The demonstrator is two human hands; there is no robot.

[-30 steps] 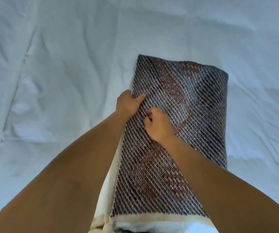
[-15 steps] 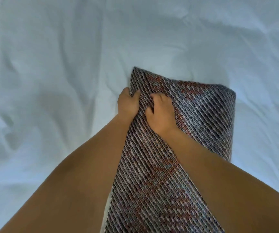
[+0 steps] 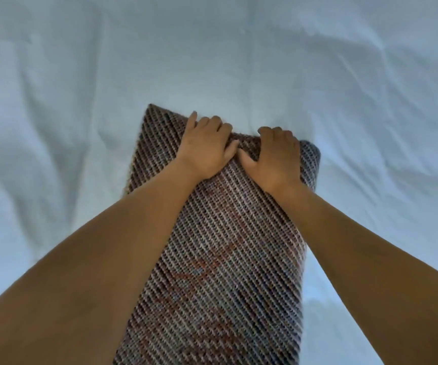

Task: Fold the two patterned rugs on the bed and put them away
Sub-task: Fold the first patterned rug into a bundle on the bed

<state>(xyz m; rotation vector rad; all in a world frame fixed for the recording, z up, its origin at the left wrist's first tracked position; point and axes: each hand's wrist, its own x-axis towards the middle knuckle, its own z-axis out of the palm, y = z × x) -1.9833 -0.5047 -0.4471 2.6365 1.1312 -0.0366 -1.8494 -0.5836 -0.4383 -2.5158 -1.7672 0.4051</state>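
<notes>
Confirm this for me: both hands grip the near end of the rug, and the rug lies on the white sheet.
Not quite. The head view shows the left hand and the right hand gripping the far end of the rug, fingers curled over that edge, not the near end. The rest is right: the rug lies on the white sheet.

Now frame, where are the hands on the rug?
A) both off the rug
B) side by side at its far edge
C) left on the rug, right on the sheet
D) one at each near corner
B: the left hand and right hand sit side by side, fingers curled over the far edge of the patterned rug, which lies on the white sheet.
</notes>
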